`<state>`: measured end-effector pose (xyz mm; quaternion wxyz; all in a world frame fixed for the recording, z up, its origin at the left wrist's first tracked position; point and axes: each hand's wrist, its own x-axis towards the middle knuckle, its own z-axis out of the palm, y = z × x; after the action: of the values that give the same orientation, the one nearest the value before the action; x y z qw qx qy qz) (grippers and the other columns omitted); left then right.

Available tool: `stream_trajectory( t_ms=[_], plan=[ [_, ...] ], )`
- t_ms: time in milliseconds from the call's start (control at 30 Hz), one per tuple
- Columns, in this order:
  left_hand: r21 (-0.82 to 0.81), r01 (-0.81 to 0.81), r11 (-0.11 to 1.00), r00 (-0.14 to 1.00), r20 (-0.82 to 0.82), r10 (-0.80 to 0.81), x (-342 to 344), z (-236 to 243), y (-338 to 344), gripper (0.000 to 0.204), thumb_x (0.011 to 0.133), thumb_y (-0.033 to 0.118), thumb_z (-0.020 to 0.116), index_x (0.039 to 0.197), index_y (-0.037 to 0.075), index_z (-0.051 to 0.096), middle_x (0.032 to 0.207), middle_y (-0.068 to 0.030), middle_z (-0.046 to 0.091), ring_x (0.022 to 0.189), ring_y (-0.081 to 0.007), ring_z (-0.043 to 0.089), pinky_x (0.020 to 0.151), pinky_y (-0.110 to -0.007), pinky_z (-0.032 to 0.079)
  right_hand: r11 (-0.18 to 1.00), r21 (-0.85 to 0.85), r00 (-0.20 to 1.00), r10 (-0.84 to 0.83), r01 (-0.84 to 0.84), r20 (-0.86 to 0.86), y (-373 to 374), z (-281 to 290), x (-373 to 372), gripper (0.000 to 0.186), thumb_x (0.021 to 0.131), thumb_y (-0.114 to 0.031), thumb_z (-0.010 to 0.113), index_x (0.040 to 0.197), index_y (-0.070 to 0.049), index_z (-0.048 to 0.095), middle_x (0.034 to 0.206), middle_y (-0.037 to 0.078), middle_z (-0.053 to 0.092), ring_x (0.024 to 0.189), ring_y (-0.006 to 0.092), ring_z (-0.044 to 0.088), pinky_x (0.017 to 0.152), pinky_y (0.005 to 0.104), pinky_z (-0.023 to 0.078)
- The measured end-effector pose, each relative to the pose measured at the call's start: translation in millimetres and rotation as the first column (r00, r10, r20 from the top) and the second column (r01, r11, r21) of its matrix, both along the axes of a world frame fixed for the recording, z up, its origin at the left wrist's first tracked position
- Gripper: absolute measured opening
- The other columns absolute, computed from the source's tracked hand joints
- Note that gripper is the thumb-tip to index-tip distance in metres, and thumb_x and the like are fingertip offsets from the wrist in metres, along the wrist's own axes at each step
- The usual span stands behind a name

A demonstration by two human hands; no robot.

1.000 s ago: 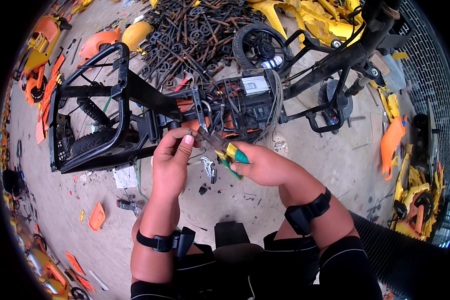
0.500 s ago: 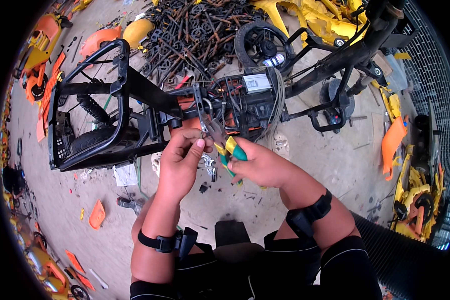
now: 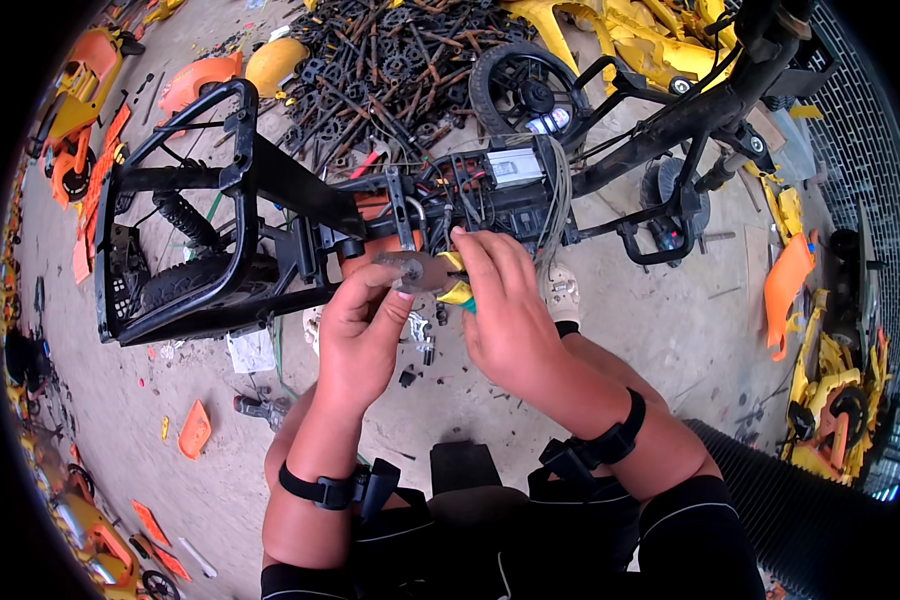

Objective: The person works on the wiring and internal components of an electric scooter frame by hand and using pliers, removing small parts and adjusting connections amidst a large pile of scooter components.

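Observation:
My right hand (image 3: 507, 310) is closed around the yellow-and-green handles of a pair of pliers (image 3: 454, 293). Their rusty metal jaws (image 3: 428, 274) point left, toward my other hand. My left hand (image 3: 358, 325) is pinched by the jaw tips, thumb against curled fingers; what it holds there is too small and blurred to name. Just beyond both hands lies a black scooter frame (image 3: 295, 185) on its side, with a silver box (image 3: 515, 167), dark electrical parts and a bundle of grey cables (image 3: 556, 205) at its middle.
Behind the frame rises a heap of rusty metal rods and cranks (image 3: 390, 75), with a wheel (image 3: 527, 90) beside it. Yellow panels (image 3: 630, 45) lie at the back right. An orange piece (image 3: 195, 430) and a power tool (image 3: 260, 408) rest on the concrete floor at left.
The pliers have turned from pointing up and away to pointing left, jaws now at my left fingertips. My right hand has rotated over the handles. The left hand has barely moved.

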<state>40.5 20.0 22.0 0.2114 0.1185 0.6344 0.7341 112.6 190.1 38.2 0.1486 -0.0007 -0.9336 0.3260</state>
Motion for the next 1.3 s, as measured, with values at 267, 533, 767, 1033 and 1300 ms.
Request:
stream_trajectory(
  t_ms=[267, 533, 767, 1033, 1300],
  plan=[
    [0.083, 0.007, 0.997, 0.994, -0.11, 0.002, 0.2, -7.4, -2.6, 0.017, 0.098, 0.004, 0.064, 0.116, 0.003, 0.06, 0.12, -0.0101, 0.068, 0.107, -0.016, 0.063, 0.095, -0.031, 0.049, 0.982, 0.176, 0.993, -0.051, 0.069, -0.105, -1.0, 9.5, -1.7, 0.064, 0.081, 0.004, 0.058, 0.144, 0.004, 0.045, 0.129, 0.027, 0.048, 0.12, 0.0461, 0.048, 0.101, 0.0529, 0.043],
    [0.136, 0.0, 0.991, 0.997, -0.07, 0.01, 0.9, -4.1, 0.2, 0.018, 0.098, 0.005, 0.065, 0.115, 0.005, 0.06, 0.122, -0.0126, 0.067, 0.11, -0.0196, 0.064, 0.097, -0.033, 0.049, 0.964, 0.252, 0.987, -0.048, 0.086, -0.152, 0.6, 5.3, -0.5, 0.062, 0.083, -0.003, 0.06, 0.144, 0.002, 0.046, 0.129, 0.026, 0.048, 0.119, 0.0447, 0.049, 0.097, 0.0534, 0.044],
    [0.07, -0.067, 0.995, 0.994, -0.081, 0.073, 5.0, -5.4, -3.9, 0.017, 0.097, 0.002, 0.066, 0.113, 0.006, 0.06, 0.121, -0.0126, 0.067, 0.111, -0.0194, 0.064, 0.098, -0.033, 0.049, 0.934, 0.34, 0.982, -0.049, 0.11, -0.184, -0.5, 6.9, 0.4, 0.061, 0.083, -0.007, 0.06, 0.142, 0.001, 0.047, 0.129, 0.025, 0.049, 0.118, 0.0439, 0.05, 0.093, 0.0523, 0.046],
    [0.073, -0.107, 0.992, 0.967, -0.224, 0.121, 5.3, -6.3, -4.1, 0.016, 0.096, 0.0, 0.067, 0.11, -0.003, 0.061, 0.114, -0.0117, 0.068, 0.099, -0.0142, 0.064, 0.086, -0.028, 0.053, 0.935, 0.339, 0.982, -0.044, 0.106, -0.186, -0.7, 9.9, 0.8, 0.06, 0.083, -0.006, 0.061, 0.141, 0.001, 0.048, 0.128, 0.025, 0.049, 0.118, 0.0441, 0.05, 0.093, 0.0522, 0.047],
    [0.072, -0.047, 0.996, 0.996, -0.067, 0.052, 9.9, -1.0, -2.0, 0.016, 0.099, 0.005, 0.063, 0.114, 0.008, 0.059, 0.121, -0.0071, 0.065, 0.111, -0.0156, 0.061, 0.096, -0.028, 0.048, 0.965, 0.242, 0.983, -0.059, 0.101, -0.175, -0.9, 4.0, 0.7, 0.059, 0.083, -0.006, 0.06, 0.141, 0.001, 0.048, 0.128, 0.025, 0.049, 0.118, 0.0444, 0.05, 0.096, 0.0527, 0.045]
  ],
)
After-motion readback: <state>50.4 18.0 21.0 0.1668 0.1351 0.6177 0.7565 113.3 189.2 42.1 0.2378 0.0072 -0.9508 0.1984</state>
